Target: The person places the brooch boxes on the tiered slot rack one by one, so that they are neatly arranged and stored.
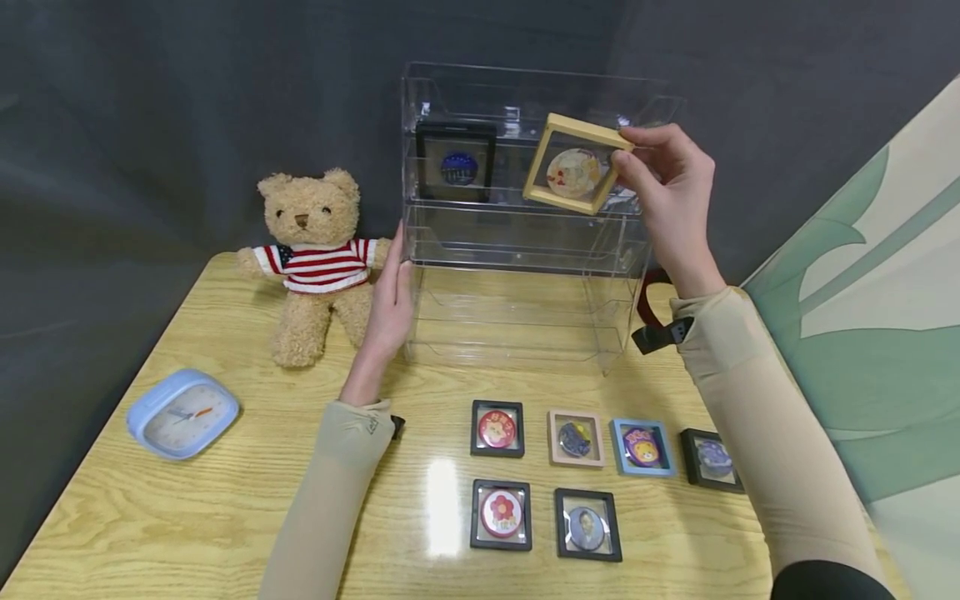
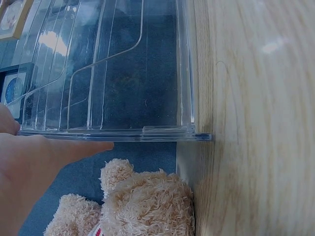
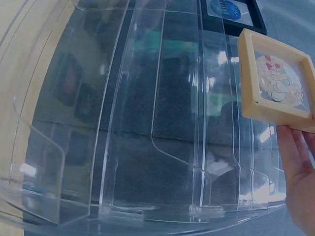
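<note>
Closest, toward the near edge of the wooden surface [image 1: 225,533], two black-rimmed frames lie flat: the flower frame [image 1: 501,514], and to its right the portrait frame [image 1: 588,525]. Just beyond them, a second row runs toward the right edge: a black frame with a red badge [image 1: 497,429], a pink frame [image 1: 576,438], a blue frame [image 1: 643,447] and a black frame with a purple badge [image 1: 714,460], this last one seen right beside the right sleeve [image 1: 765,425]. Near the left edge, a light blue clock [image 1: 183,414] rests with its dial facing up.

Farther back, the left hand [image 1: 390,304] touches the left side of a clear plastic rack [image 1: 517,237]; its grip is wide, the fingers straight along the panel. Left of that hand, toward the far left corner, is a teddy bear [image 1: 315,258] in a striped shirt.

The rack stands toward the far edge. At its upper part, the right hand [image 1: 678,192] has a narrow grip, thumb and fingers pinching the right side of a yellow frame [image 1: 576,167], which tilts in front of the upper tiers; whether it touches the rack, I cannot tell. To its left, a black frame with a blue badge [image 1: 456,162] stands upright in the rack. Dark cloth [image 1: 187,100] hangs behind everything.
</note>
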Tool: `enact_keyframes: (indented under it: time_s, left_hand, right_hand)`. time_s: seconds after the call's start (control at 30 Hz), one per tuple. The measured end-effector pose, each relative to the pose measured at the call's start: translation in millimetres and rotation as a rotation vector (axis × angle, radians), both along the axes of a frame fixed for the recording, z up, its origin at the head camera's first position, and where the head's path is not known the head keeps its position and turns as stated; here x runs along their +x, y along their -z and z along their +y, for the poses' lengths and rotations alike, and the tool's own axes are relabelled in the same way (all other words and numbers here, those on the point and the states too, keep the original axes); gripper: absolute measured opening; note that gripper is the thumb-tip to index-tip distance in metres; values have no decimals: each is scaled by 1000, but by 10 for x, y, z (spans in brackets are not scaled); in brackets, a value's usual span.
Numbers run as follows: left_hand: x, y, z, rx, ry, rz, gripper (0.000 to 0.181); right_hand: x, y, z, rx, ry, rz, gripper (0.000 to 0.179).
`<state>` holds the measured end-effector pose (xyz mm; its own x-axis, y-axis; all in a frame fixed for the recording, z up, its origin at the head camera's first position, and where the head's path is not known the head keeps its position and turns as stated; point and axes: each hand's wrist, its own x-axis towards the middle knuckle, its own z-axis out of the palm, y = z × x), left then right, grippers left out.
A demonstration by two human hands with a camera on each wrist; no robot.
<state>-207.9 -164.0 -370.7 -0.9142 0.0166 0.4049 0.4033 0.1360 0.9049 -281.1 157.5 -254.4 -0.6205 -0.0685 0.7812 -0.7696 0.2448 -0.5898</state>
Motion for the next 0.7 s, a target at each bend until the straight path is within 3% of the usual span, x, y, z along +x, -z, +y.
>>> enact_keyframes:
  time_s: [0.23,0.47,0.7]
  left_hand:
    - [11,-9,3,-6,-6,8,55]
    - [-222,261,-32,-26,-18,25,55]
    - [-257,334,-52,-23,-19,65,56]
  right_hand:
    - [-60,-33,-52,2,26,3,19]
    - [-110,-27,-83,-22,34,-38,17]
    - [-161,-60,-141,-32,45,-101,18]
